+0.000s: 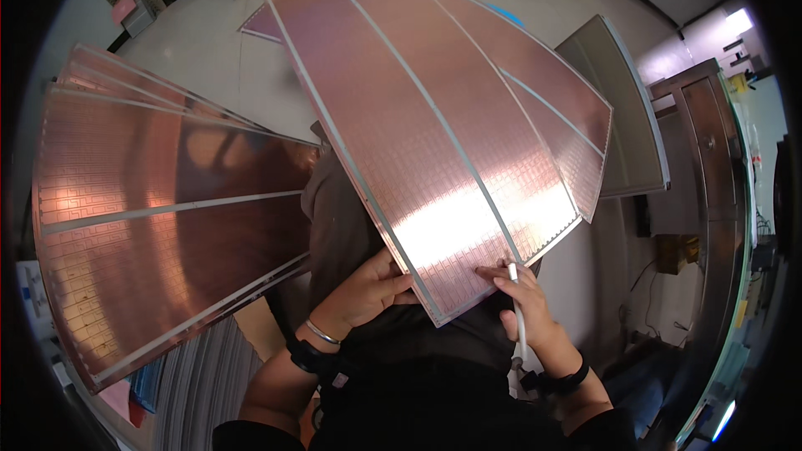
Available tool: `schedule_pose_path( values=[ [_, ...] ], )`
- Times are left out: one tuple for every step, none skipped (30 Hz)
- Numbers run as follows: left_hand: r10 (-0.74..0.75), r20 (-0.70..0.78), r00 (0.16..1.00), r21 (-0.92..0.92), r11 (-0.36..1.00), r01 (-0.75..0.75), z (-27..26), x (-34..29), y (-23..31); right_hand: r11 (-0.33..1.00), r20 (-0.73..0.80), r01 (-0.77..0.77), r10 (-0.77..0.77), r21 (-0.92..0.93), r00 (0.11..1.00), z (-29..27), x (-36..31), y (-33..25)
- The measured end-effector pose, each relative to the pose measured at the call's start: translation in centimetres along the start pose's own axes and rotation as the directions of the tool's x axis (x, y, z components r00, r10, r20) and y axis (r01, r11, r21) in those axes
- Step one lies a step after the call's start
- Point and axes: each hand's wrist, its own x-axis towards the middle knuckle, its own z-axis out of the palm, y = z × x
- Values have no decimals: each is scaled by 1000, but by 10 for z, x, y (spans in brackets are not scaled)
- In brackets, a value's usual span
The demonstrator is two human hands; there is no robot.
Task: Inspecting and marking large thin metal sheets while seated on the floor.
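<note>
A long copper-coloured sheet [418, 100] with fine printed line patterns and pale grey strips lies tilted across my lap, its near corner close to my body. My left hand [376, 286] is closed on its left edge near that corner, thumb on top and the other fingers partly hidden underneath. My right hand [528, 305] holds a slim white pen-shaped tool [520, 317] upright between the fingers. Its fingertips touch the sheet's near end. The tool's top end is by the sheet's edge; I cannot make out its exact kind.
Under the held sheet another copper sheet [576, 108] sticks out to the right. More copper sheets [167, 276] are fanned in a stack at left, above grey layered boards [213, 376]. A grey framed panel [622, 108] leans at right, beside a metal cabinet [710, 142].
</note>
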Motion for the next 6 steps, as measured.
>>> schedule_pose_path(
  values=[
    [21, 13, 1000, -16, 1000, -21, 2, 0, 0, 999, -21, 12, -12, 38, 1000, 2, 0, -1],
    [43, 24, 999, -32, 999, -42, 3, 0, 1, 997, -43, 26, -23, 76, 999, 3, 1, -3],
    [43, 25, 999, -35, 998, -43, 1, 0, 1, 995, 2, 20, -21, 94, 1000, 2, 6, -7],
    [49, 17, 999, 45, 998, -50, -3, 1, 0, 995, 5, 20, -21, 94, 1000, 3, 9, -8],
    [56, 9, 998, 126, 990, -56, -5, 1, 1, 985, 41, -11, 4, 173, 999, 6, 13, -9],
    [50, -58, 997, 185, 982, -39, -5, 0, 6, 967, 78, -44, 25, 251, 997, 8, 15, -11]
  ],
)
